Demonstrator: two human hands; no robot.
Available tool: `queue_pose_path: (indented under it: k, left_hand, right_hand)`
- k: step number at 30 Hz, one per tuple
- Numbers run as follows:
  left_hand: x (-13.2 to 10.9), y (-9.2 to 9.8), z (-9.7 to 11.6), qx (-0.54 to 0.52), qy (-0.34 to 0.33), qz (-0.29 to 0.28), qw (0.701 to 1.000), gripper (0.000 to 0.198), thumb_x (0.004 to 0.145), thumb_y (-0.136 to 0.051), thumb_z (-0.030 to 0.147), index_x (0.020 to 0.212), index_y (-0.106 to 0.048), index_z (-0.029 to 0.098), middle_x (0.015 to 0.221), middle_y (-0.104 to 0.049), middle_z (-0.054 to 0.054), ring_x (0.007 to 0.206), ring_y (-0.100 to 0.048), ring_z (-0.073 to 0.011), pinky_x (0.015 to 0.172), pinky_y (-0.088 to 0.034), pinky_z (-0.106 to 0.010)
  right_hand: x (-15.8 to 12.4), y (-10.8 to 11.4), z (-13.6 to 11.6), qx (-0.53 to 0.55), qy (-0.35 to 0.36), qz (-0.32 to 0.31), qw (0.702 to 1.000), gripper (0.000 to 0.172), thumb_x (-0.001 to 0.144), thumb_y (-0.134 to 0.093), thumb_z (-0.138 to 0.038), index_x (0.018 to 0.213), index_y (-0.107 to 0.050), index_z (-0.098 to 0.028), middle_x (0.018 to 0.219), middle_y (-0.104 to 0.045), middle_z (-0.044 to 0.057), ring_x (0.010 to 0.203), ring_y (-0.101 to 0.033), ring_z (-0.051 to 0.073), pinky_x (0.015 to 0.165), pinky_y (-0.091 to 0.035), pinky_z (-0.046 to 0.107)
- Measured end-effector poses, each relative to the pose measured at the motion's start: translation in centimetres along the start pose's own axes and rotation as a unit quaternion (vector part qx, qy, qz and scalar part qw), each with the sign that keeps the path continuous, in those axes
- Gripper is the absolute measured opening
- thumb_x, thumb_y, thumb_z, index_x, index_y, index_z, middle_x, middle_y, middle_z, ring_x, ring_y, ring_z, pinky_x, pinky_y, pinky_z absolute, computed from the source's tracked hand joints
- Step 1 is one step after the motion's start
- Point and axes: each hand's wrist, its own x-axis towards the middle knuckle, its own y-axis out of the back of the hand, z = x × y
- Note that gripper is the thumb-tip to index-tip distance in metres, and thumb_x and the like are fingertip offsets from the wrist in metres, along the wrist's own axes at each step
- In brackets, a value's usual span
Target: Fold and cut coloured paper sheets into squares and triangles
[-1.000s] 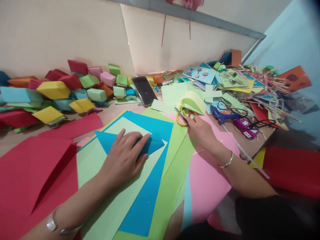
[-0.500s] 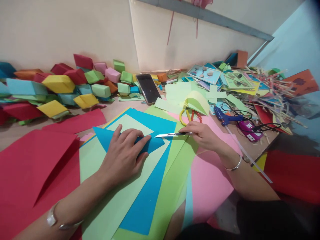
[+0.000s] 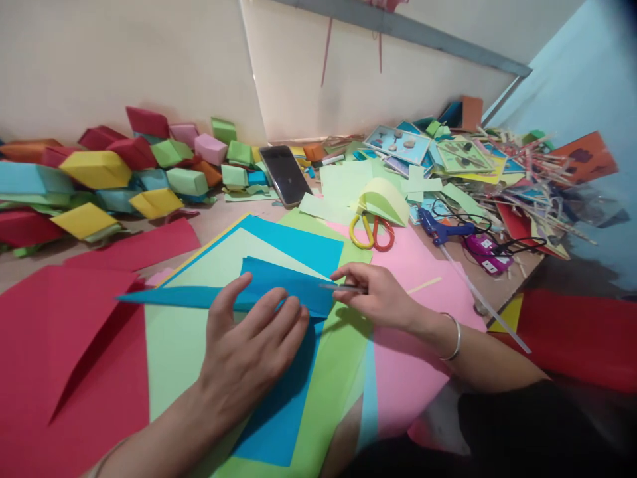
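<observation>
A folded blue paper lies at an angle over a pale green sheet and other coloured sheets. Its long narrow point reaches left past the stack. My left hand rests on it, palm down with the fingers spread. At the paper's right end, my right hand is closed around a slim knife with a dark handle. The blade points left against the blue paper, and its tip is blurred.
Yellow-and-red-handled scissors lie beyond my right hand. A phone leans behind, beside many folded paper boxes. To the right are a blue glue gun and a purple adapter. Red paper spreads at left.
The blue paper has turned and its point now stretches further left. My left hand has shifted lower over it. The knife has moved to the paper's right end, its blade foreshortened.
</observation>
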Motion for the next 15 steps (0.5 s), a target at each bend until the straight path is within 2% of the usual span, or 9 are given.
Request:
queue_pose_path:
  k: [3,5,7,9,10,11,15]
  left_hand:
    - [-0.7,-0.6,0.5,-0.031,0.021,-0.003,0.999,0.031,0.095,-0.046,-0.001,0.092,-0.07,0.02,0.083,-0.073,0.001,0.095,-0.067,-0.0192,0.121,-0.022,-0.052]
    - [-1.1,-0.9,0.7,-0.049,0.036,-0.015,0.998,0.034,0.095,-0.044,-0.002,0.093,-0.07,0.019,0.082,-0.072,0.001,0.097,-0.066,-0.0184,0.121,-0.02,-0.051]
    - [-1.2,-1.0,0.8,-0.061,0.045,-0.026,0.997,0.036,0.095,-0.042,-0.003,0.092,-0.069,0.02,0.08,-0.07,0.001,0.097,-0.066,-0.0179,0.122,-0.019,-0.05]
    - [-1.1,-0.9,0.8,-0.07,0.054,-0.035,0.996,0.037,0.095,-0.041,-0.003,0.09,-0.069,0.021,0.077,-0.068,0.001,0.096,-0.066,-0.0183,0.122,-0.018,-0.05]
    - [-0.9,-0.7,0.7,-0.073,0.058,-0.036,0.995,0.038,0.094,-0.04,-0.003,0.089,-0.069,0.021,0.077,-0.068,0.001,0.095,-0.066,-0.0184,0.121,-0.018,-0.05]
    - [-0.8,-0.6,0.5,-0.078,0.059,-0.038,0.994,0.038,0.095,-0.039,-0.002,0.088,-0.068,0.021,0.076,-0.067,0.001,0.095,-0.066,-0.0184,0.121,-0.019,-0.05]
    - [-0.1,-0.2,-0.2,-0.09,0.063,-0.068,0.992,0.04,0.098,-0.033,0.004,0.085,-0.065,0.024,0.076,-0.067,0.003,0.087,-0.066,-0.0174,0.114,-0.031,-0.049]
  right_hand:
    - [-0.2,-0.9,0.2,-0.016,0.01,0.012,1.0,0.006,0.079,-0.064,-0.022,0.08,-0.061,-0.017,0.063,-0.05,-0.005,0.059,-0.047,0.009,0.055,-0.034,0.022]
    - [-0.4,-1.3,0.2,0.023,-0.011,-0.005,1.0,0.015,0.085,-0.059,-0.027,0.074,-0.056,-0.018,0.061,-0.051,-0.005,0.056,-0.047,0.009,0.053,-0.035,0.022]
    - [-0.6,-1.6,0.2,0.086,-0.024,-0.005,0.996,0.012,0.088,-0.056,-0.03,0.089,-0.058,-0.018,0.062,-0.054,-0.005,0.054,-0.05,0.01,0.052,-0.038,0.023]
    - [-1.0,-1.7,0.0,0.133,-0.012,0.031,0.991,0.03,0.087,-0.059,-0.029,0.114,-0.054,-0.019,0.069,-0.058,-0.005,0.058,-0.054,0.011,0.055,-0.042,0.023]
    - [-1.1,-1.7,0.0,0.138,0.002,0.052,0.989,0.039,0.085,-0.062,-0.027,0.121,-0.051,-0.02,0.073,-0.06,-0.004,0.061,-0.055,0.011,0.056,-0.043,0.023]
    - [-1.2,-1.7,-0.1,0.131,0.015,0.064,0.989,0.041,0.083,-0.065,-0.026,0.121,-0.051,-0.021,0.075,-0.06,-0.004,0.062,-0.055,0.011,0.057,-0.043,0.023]
    - [-1.2,-1.9,0.1,0.018,0.051,0.036,0.998,0.014,0.075,-0.073,-0.018,0.087,-0.066,-0.019,0.078,-0.058,-0.001,0.064,-0.052,0.01,0.057,-0.041,0.021]
